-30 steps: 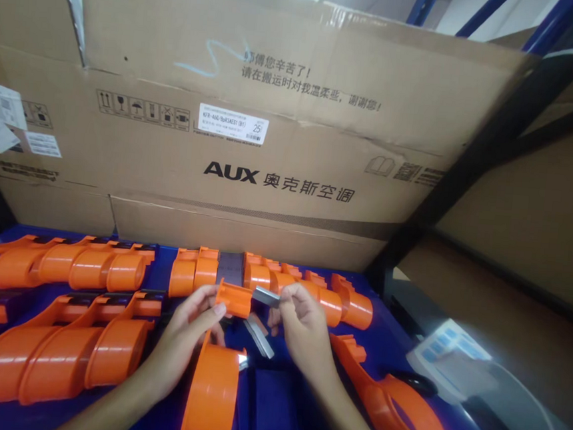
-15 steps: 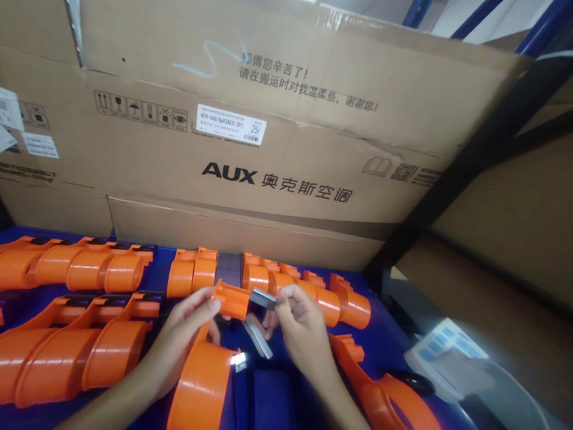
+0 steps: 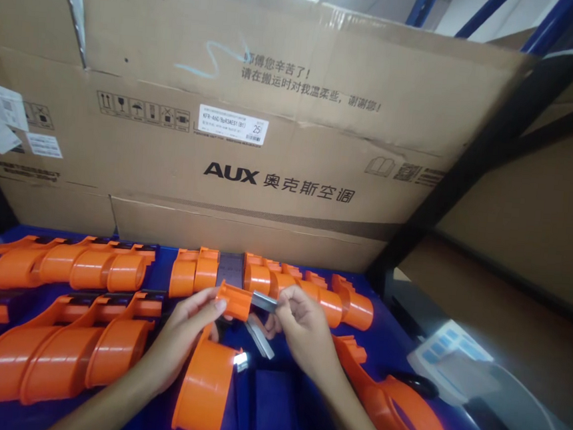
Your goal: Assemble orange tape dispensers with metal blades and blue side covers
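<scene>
In the middle, my left hand (image 3: 195, 321) is closed around the narrow end of an orange plastic piece (image 3: 205, 388) with a broad ring-shaped body hanging below. My right hand (image 3: 302, 320) pinches a short grey metal strip (image 3: 263, 301), whose left end meets the right end of the orange piece's narrow part. Whether the strip is inside it, I cannot tell. A second metal strip (image 3: 260, 337) slants down just below, near the right fingertips; what holds it is hidden. A small shiny metal bit (image 3: 241, 362) shows at the ring's right edge.
Similar orange pieces (image 3: 60, 366) stand in rows on the blue surface (image 3: 380, 344), left and behind. One orange piece (image 3: 409, 413) lies right of my forearm, near a clear plastic bag (image 3: 449, 363). A large cardboard box (image 3: 265, 233) walls off the back beside a dark post (image 3: 440, 181).
The whole view has shifted slightly. Both hands keep their hold, and the strip's end sits slightly closer against the orange piece.
</scene>
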A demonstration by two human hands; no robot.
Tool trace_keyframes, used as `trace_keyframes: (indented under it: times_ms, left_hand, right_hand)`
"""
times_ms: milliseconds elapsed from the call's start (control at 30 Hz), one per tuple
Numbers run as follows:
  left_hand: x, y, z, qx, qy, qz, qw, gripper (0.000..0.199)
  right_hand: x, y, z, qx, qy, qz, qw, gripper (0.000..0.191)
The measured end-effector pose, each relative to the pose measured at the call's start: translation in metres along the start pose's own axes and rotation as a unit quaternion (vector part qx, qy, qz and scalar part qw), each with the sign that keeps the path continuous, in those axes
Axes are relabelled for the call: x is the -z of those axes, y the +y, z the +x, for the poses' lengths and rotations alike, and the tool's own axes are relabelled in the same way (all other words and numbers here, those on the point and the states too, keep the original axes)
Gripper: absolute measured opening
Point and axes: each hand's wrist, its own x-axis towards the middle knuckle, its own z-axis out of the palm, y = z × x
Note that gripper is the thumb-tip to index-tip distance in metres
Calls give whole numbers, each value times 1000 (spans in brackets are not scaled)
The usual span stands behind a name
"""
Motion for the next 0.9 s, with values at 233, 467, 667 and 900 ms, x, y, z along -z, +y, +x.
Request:
trace_keyframes:
  times_ms: [233, 467, 667, 900]
  left_hand:
    - [2, -2, 2, -8, -10, 19, 1000, 29]
    - [4, -3, 3, -22, -29, 52, 998, 41]
    - [7, 1, 0, -15, -41, 29, 999, 38]
    - [6, -4, -5, -45, -79, 87, 992, 47]
  right_hand:
    - [-2, -2, -4, -2, -10, -8, 1000, 23]
    - [-6, -7, -4, -8, -55, 70, 996, 30]
    - [-10, -7, -7, -57, -73, 181, 979, 28]
    - [-15, -1, -9, -93, -96, 187, 973, 30]
